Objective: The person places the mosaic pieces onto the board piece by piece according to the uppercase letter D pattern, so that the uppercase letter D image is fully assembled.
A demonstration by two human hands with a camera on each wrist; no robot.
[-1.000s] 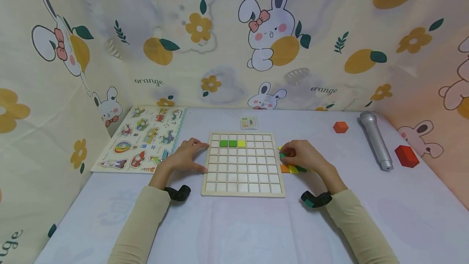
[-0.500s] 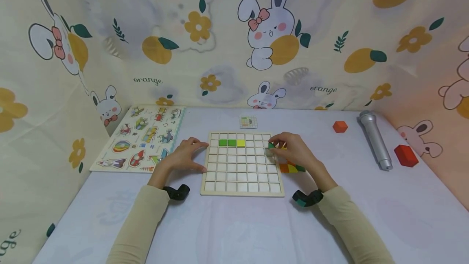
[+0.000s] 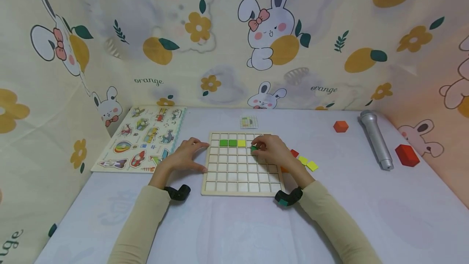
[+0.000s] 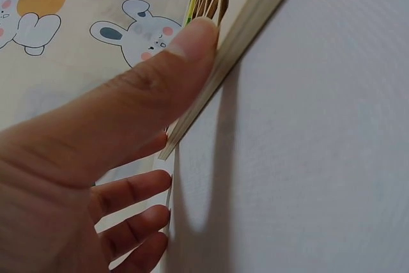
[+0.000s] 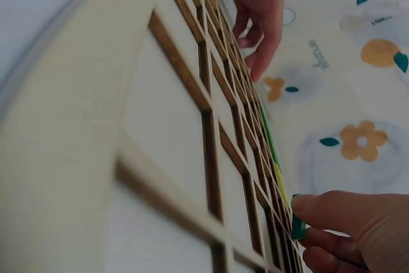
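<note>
One green tile (image 3: 254, 148) we pinch in our right hand (image 3: 272, 150) over the far half of the grid board (image 3: 238, 194); our left hand (image 3: 186, 156), fingers extended, touches its left edge. Three tiles (image 3: 233, 143) run left-right.

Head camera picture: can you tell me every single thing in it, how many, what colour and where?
Grid board: 1, pale wood, table's middle
Green tiles: 2, green, board's second row from the back
Yellow tile: 1, yellow, right beside them
Held tile: 1, green, in right fingers
Loose tiles: red, yellow, orange, right of board; some hidden, can't count
Card: 1, multicoloured, behind board
Picture board: 1, multicoloured, back left
Blocks: 2, reddish, right side
Cylinder: 1, silver, between blocks
Table: 1, white, underneath
Walls: 3, mostly cream, patterned, back and sides
Wrist devices: 2, black, one per wrist
Sleeves: 2, beige, front
Left hand: 1, board's left edge
Right hand: 1, over board
</note>
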